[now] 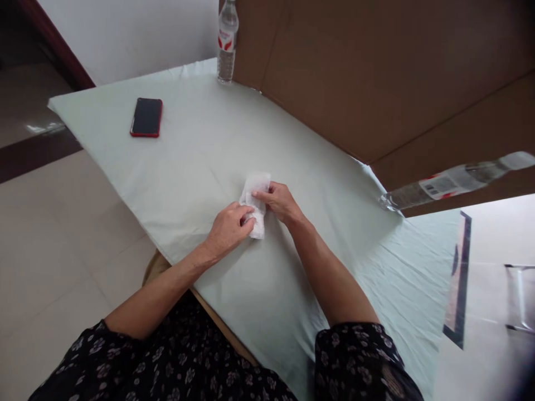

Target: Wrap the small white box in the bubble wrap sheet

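Observation:
A folded white paper tissue (258, 182) is held between my two hands, just above or on the pale green tablecloth near the middle of the table. My left hand (229, 228) pinches its lower left edge with thumb and fingers. On the upper right side, my right hand (282, 201) grips it with the thumb lying across the front. Parts of the tissue are hidden behind my fingers, and I cannot tell how many layers it has.
A phone in a red case (146, 118) lies at the far left. Brown cardboard panels (376, 72) stand along the back and right. One water bottle (226, 47) stands at the back edge; another bottle (443, 184) is by the right panel. The tablecloth (188, 167) covers the table.

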Motion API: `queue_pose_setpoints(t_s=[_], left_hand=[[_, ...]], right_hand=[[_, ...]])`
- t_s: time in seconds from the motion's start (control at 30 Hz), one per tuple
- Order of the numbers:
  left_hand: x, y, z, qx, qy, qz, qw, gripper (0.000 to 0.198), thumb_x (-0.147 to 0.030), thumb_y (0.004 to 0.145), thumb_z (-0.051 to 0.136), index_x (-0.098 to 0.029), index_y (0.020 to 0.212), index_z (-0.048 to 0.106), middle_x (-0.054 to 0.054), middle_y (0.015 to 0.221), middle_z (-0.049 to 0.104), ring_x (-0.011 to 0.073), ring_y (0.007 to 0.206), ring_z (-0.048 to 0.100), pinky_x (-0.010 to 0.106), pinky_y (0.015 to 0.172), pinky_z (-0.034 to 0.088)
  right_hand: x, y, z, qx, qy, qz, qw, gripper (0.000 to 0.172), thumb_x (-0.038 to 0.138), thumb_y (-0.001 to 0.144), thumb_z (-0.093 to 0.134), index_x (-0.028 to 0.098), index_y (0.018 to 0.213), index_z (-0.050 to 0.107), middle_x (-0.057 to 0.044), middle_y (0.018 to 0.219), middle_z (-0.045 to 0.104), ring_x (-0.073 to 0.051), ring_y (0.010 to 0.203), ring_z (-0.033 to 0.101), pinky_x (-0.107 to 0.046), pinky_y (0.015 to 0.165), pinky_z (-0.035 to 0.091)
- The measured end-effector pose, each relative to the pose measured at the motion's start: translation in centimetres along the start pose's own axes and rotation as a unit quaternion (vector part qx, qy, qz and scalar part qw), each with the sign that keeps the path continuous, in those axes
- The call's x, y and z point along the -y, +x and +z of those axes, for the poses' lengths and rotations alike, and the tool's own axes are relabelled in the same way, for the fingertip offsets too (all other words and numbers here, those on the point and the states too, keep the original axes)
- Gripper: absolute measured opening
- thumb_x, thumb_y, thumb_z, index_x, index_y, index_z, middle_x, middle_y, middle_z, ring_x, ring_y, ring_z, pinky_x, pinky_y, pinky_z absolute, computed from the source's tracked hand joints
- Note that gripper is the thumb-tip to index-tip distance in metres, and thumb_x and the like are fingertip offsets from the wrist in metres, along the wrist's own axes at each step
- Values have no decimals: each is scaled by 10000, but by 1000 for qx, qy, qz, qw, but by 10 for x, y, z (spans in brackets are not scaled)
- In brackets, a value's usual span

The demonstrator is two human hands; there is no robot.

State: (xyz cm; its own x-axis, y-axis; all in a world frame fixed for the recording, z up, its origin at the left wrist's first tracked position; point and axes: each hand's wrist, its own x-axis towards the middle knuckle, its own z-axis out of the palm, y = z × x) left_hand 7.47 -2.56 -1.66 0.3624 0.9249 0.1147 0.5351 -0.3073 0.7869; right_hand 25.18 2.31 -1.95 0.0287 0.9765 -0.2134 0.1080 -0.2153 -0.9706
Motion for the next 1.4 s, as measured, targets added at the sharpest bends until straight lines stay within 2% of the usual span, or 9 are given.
queue_pose_setpoints(t_s=[0.37,0.5,0.63,0.8,0.9,1.0,1.13,1.27,1.4], left_hand=[[9,-7,5,-111,-10,-5,994,580,-246,788,721,-181,1326,513,89,1120,597,240,1033,588,398,920,519],[13,-4,6,-69,-10,60,996,426,-145,825,637,-204,1245,595,125,1296,541,257,1177,573,418,1008,497],[15,-1,4,-50,-23,74,996,167,-133,838,580,-189,992,612,105,1165,623,242,1131,615,400,985,510],[23,-6,-17,38,-53,97,993,215,-183,831,553,-186,1040,607,131,1264,651,247,1167,635,404,980,532],[29,-11,-30,116,-51,146,981,462,-219,788,624,-174,1247,592,169,1442,570,287,1360,534,460,1144,430],[30,-11,-33,117,-33,155,980,567,-204,784,607,-180,1348,555,162,1483,544,285,1381,512,467,1164,404],[20,-4,-30,86,-51,74,992,377,-315,846,598,-165,1188,654,89,1091,718,211,952,665,343,865,542],[14,-3,-29,101,-53,1,993,345,-478,884,574,-158,895,702,24,772,666,154,679,567,291,665,478],[16,-7,-23,57,-110,-19,992,462,-484,831,641,-121,1114,685,112,1039,704,212,905,642,351,826,527]], right_hand=[[-8,-62,-2,38,-198,-287,936,218,373,936,610,276,892,800,-50,1064,758,-218,1036,678,-377,951,511],[-17,-78,-6,45,-280,-329,901,287,254,978,513,291,1087,776,-60,1178,757,-222,1107,689,-415,998,515],[-25,-91,-9,41,-317,-368,873,351,284,988,524,276,1308,668,-91,1340,696,-244,1283,627,-456,1078,495],[-40,-93,-10,63,-355,-392,846,550,434,937,636,253,1449,546,-128,1456,616,-281,1408,527,-515,1137,462],[-46,-87,-8,55,-351,-379,855,455,310,967,545,276,1420,577,-111,1448,624,-246,1399,539,-493,1137,465],[-40,-80,-8,50,-296,-339,891,417,312,955,548,295,1365,622,-97,1428,641,-244,1357,570,-480,1128,458],[-19,-77,-9,70,-179,-205,960,352,485,911,628,243,1150,718,-76,1165,743,-244,1082,677,-385,949,526],[-10,-83,-1,93,-106,-55,988,420,565,931,539,177,856,681,-17,762,645,-155,705,574,-268,654,448],[-17,-84,6,21,-115,-61,991,406,546,910,545,184,743,622,6,696,551,-135,672,490,-258,629,375]])
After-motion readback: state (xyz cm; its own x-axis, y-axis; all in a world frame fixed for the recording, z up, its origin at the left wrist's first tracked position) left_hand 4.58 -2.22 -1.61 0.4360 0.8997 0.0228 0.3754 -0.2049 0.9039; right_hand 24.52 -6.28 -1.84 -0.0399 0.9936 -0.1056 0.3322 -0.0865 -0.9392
